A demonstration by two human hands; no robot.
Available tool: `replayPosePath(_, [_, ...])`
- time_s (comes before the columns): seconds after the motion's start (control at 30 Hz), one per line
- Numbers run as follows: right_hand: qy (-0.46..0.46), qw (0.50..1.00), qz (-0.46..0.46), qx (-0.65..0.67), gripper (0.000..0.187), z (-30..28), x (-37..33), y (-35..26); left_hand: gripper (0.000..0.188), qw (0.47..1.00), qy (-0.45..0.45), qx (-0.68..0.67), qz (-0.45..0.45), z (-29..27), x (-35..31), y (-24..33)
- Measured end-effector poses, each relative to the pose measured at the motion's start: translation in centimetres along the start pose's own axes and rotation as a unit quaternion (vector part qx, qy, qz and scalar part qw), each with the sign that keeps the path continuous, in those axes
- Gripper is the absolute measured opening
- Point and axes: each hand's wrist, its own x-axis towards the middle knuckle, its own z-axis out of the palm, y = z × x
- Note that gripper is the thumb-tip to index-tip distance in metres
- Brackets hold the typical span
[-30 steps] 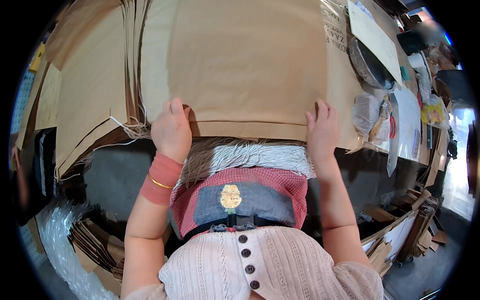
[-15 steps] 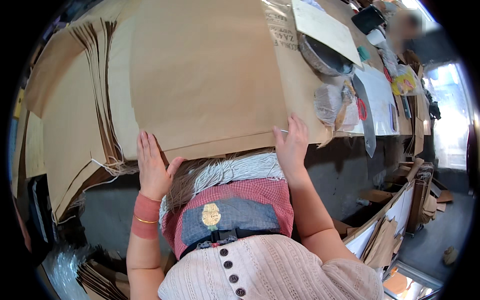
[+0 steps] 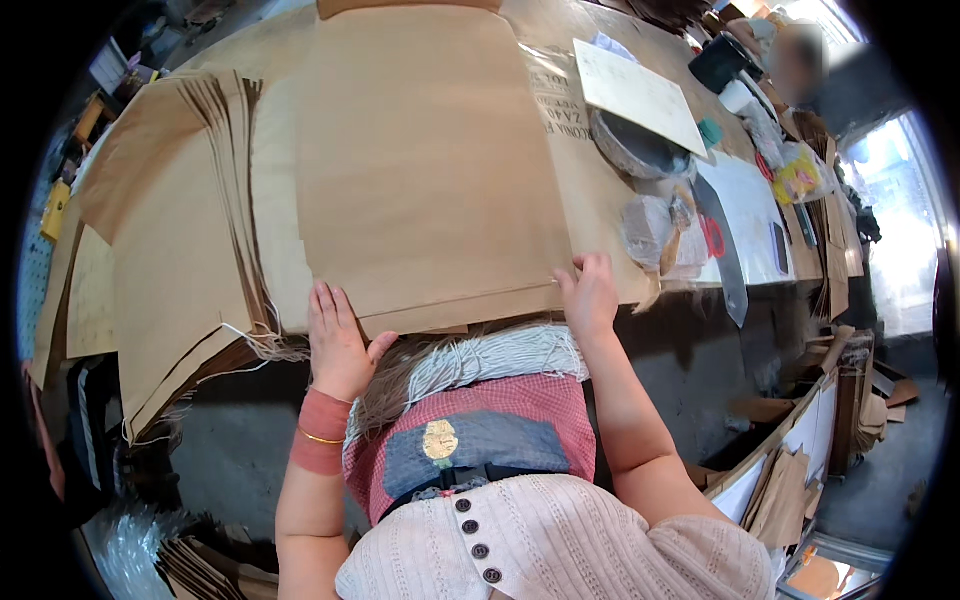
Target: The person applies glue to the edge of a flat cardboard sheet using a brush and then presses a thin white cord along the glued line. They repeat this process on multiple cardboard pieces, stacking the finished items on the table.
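Observation:
A large brown paper bag (image 3: 435, 160) lies flat on the worktable, with a narrow folded band along its near edge. My left hand (image 3: 342, 345) rests flat on its near left corner, fingers together and thumb apart. At the near right corner, my right hand (image 3: 592, 297) has its fingers curled in a pinch. A short white end, seemingly of a string, sticks out from those fingertips; the rest is hidden by the hand. Across my lap hangs a bundle of white strings (image 3: 490, 355), over a red checked apron (image 3: 500, 405).
Stacked brown paper bags (image 3: 165, 230) with loose white strings fan out on the left. To the right lie a bowl (image 3: 640, 148) under a white board (image 3: 638, 92), red-handled scissors (image 3: 712, 238), a long metal blade (image 3: 733, 290) and a phone (image 3: 780, 248). Another person is at the far right.
My right hand's fingers have curled in from a looser spread, with the white end at their tips. My left hand still lies flat. The whole view has shifted slightly.

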Motion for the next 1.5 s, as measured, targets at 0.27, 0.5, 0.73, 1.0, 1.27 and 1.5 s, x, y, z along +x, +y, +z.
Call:
replayPosePath(0.27, [-0.034, 0.998, -0.015, -0.047, 0.029, -0.7, 0.3, -0.3, 0.105, 0.999, -0.036, 0.013, -0.018, -1.0, 0.4, 0.3])
replayPosePath(0.5, [-0.038, 0.982, -0.038, 0.183, 0.031, 0.3, 0.7, 2.1, 0.097, 0.988, 0.011, -0.150, -0.020, -2.1, 0.3, 0.2])
replayPosePath(0.73, [-0.305, 0.811, 0.106, 0.488, 0.028, -6.5, 0.6, 2.1, 0.034, 0.686, -0.024, -0.697, -0.209, -3.6, -1.8, -1.3])
replayPosePath(1.0, [-0.036, 0.934, -0.224, 0.277, 0.022, 0.2, -1.8, -8.4, 0.018, 0.925, 0.352, -0.142, -0.025, -9.8, -7.0, -5.4])
replayPosePath(1.27, [-0.353, 0.865, -0.234, 0.269, 0.028, 5.8, -3.9, -28.4, 0.022, 0.833, 0.342, -0.219, -0.376, -15.7, -17.3, -20.0])
replayPosePath(1.5, [-0.226, 0.787, -0.433, 0.378, 0.036, -1.5, -7.1, -30.7, 0.019, 0.866, 0.399, -0.069, -0.294, -24.2, -20.5, -17.4])
